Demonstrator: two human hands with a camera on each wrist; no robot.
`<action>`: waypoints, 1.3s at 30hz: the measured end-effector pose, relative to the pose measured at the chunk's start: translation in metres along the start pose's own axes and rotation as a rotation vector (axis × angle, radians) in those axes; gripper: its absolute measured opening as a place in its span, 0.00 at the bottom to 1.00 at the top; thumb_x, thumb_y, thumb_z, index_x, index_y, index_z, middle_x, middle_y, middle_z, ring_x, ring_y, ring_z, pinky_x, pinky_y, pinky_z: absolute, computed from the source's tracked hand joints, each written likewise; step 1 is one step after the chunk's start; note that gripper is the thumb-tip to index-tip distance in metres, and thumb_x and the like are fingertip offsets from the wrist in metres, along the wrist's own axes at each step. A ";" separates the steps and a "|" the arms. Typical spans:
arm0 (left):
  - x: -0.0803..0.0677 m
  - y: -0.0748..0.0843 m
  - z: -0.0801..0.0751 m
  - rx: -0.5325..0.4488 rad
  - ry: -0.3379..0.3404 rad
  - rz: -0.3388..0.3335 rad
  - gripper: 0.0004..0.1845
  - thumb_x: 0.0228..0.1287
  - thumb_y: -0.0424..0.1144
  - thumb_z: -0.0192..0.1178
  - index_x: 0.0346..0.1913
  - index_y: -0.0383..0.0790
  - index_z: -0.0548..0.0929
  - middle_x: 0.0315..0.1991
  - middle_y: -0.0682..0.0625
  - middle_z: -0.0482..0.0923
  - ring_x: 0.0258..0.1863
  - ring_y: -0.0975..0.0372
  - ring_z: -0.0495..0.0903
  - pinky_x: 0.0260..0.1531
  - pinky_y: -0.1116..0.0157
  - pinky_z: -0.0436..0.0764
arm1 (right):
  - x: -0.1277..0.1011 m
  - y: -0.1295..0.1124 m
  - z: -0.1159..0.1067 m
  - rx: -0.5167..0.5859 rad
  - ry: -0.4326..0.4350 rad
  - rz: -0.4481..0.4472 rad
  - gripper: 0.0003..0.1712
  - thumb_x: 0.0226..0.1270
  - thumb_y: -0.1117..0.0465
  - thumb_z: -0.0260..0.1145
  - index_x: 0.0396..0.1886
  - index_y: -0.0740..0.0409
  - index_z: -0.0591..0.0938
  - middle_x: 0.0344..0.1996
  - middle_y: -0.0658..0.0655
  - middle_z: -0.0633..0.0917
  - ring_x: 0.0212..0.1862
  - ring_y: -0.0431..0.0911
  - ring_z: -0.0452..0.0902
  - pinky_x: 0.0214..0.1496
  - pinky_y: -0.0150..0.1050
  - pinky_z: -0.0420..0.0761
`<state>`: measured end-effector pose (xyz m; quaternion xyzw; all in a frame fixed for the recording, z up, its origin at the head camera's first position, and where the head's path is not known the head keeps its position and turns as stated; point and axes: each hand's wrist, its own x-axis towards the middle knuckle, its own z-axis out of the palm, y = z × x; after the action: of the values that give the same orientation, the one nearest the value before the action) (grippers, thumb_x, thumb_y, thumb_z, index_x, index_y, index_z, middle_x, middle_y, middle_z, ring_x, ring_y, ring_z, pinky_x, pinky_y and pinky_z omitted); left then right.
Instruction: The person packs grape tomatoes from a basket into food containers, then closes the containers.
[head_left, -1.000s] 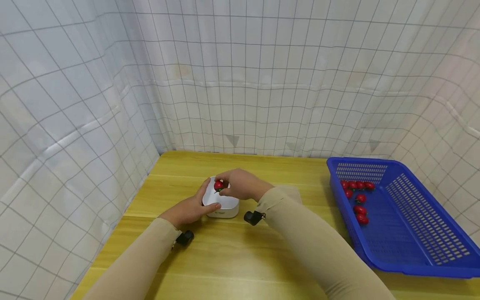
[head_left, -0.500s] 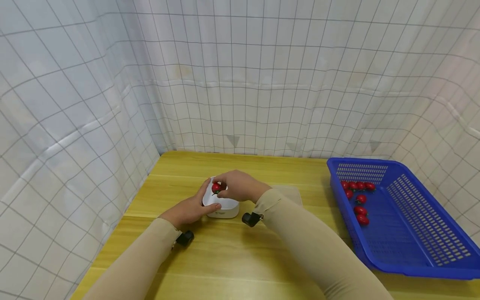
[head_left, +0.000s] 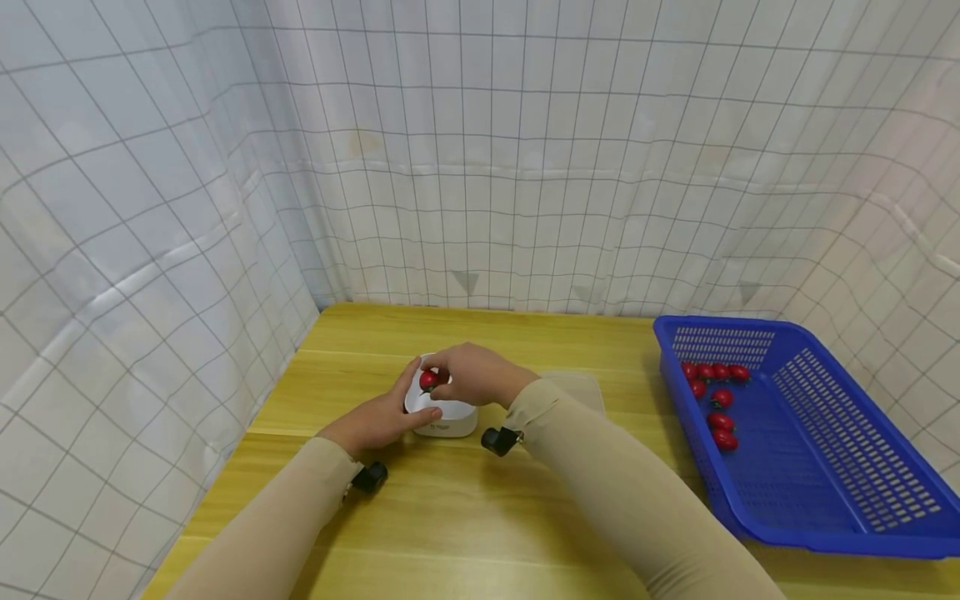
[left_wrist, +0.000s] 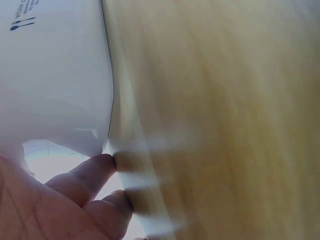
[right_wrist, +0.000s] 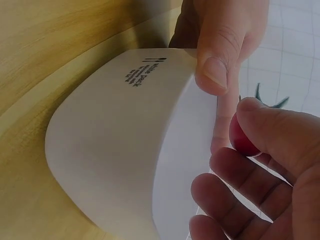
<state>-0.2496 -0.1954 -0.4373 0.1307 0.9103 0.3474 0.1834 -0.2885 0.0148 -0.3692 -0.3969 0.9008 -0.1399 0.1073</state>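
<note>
A white container (head_left: 446, 428), a small open box printed "white pack" in the right wrist view, stands on the wooden table. My left hand (head_left: 377, 421) grips it, thumb at the near rim and fingers along the left side; the left wrist view has fingertips (left_wrist: 102, 162) low against its wall. Thumb and fingers of my right hand (head_left: 480, 373) pinch a cherry tomato (right_wrist: 243, 137) with a green stalk, at the container's opening. Part of the container's inside is hidden behind the right hand.
On the right, a blue basket (head_left: 798, 492) holds several red cherry tomatoes (head_left: 722, 398) near its left wall. A pale translucent flat piece (head_left: 583, 386) lies on the table (head_left: 465, 517) behind my right forearm. White gridded curtains enclose the table's back and sides.
My right hand has moved slightly left and lower with the cherry tomato, nearer the container's left inner side. The left hand and container have stayed in place.
</note>
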 end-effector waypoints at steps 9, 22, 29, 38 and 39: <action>-0.002 -0.001 0.000 -0.018 -0.003 0.003 0.60 0.73 0.69 0.58 0.86 0.53 0.27 0.73 0.34 0.72 0.53 0.53 0.80 0.59 0.49 0.77 | 0.001 0.000 0.003 -0.011 -0.011 0.015 0.30 0.78 0.51 0.68 0.75 0.51 0.77 0.45 0.46 0.91 0.40 0.36 0.82 0.44 0.29 0.81; 0.003 -0.003 0.001 -0.020 0.003 -0.020 0.60 0.72 0.69 0.58 0.86 0.53 0.28 0.82 0.30 0.57 0.72 0.41 0.72 0.72 0.40 0.69 | -0.019 0.006 -0.041 0.058 0.080 0.132 0.33 0.79 0.47 0.66 0.78 0.49 0.73 0.30 0.51 0.84 0.31 0.42 0.75 0.35 0.35 0.76; 0.004 -0.003 -0.001 -0.011 0.006 -0.037 0.60 0.71 0.69 0.59 0.86 0.55 0.28 0.83 0.31 0.54 0.72 0.40 0.71 0.72 0.41 0.69 | -0.055 0.035 -0.086 -0.019 0.239 0.224 0.35 0.75 0.42 0.68 0.76 0.49 0.76 0.24 0.53 0.88 0.37 0.44 0.83 0.48 0.44 0.83; 0.005 -0.002 0.000 -0.022 0.009 -0.036 0.60 0.71 0.67 0.61 0.86 0.55 0.28 0.82 0.30 0.56 0.67 0.43 0.75 0.70 0.43 0.71 | -0.127 0.098 -0.125 0.000 0.221 0.438 0.41 0.75 0.41 0.68 0.83 0.46 0.67 0.16 0.46 0.62 0.21 0.41 0.56 0.33 0.42 0.68; 0.005 -0.002 0.001 -0.023 0.008 -0.040 0.60 0.71 0.68 0.61 0.86 0.56 0.28 0.82 0.30 0.56 0.66 0.43 0.75 0.70 0.43 0.71 | -0.137 0.107 -0.127 0.002 0.223 0.457 0.42 0.76 0.42 0.67 0.83 0.47 0.66 0.15 0.46 0.62 0.21 0.41 0.56 0.32 0.42 0.68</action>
<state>-0.2540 -0.1942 -0.4401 0.1091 0.9094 0.3546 0.1881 -0.3097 0.2076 -0.2746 -0.1652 0.9732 -0.1558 0.0366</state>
